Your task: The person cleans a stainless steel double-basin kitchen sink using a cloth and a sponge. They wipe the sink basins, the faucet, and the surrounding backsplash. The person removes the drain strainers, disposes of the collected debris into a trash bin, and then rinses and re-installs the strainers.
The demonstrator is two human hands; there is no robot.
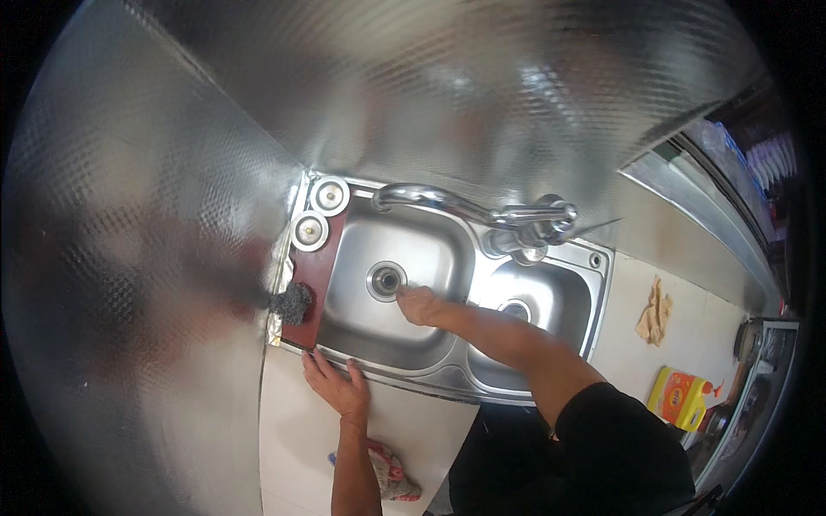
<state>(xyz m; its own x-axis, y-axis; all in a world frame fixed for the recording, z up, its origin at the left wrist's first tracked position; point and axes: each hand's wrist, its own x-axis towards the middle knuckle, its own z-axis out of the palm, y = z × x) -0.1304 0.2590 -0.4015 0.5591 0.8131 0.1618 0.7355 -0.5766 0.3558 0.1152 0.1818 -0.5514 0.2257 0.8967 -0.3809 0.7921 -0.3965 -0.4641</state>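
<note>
My right hand (418,306) reaches into the larger, left basin of a steel double sink (361,331). Its fingers are closed at the right edge of the round drain (387,280); whether they grip anything is hidden. My left hand (339,389) rests on the pale counter with fingers spread, its fingertips touching the sink's front rim near the corner of a dark red board (320,267). Two round metal sink strainers (329,196) lie at the back left, by the board. A grey steel-wool scrubber (291,304) sits at the board's left edge.
A chrome faucet (439,199) arches over the left basin. Shiny foil-like sheeting (155,258) covers the left and back walls. On the right counter lie a crumpled brown cloth (656,314) and a yellow jug (678,398). A red-and-white cloth (391,473) is beside my left forearm.
</note>
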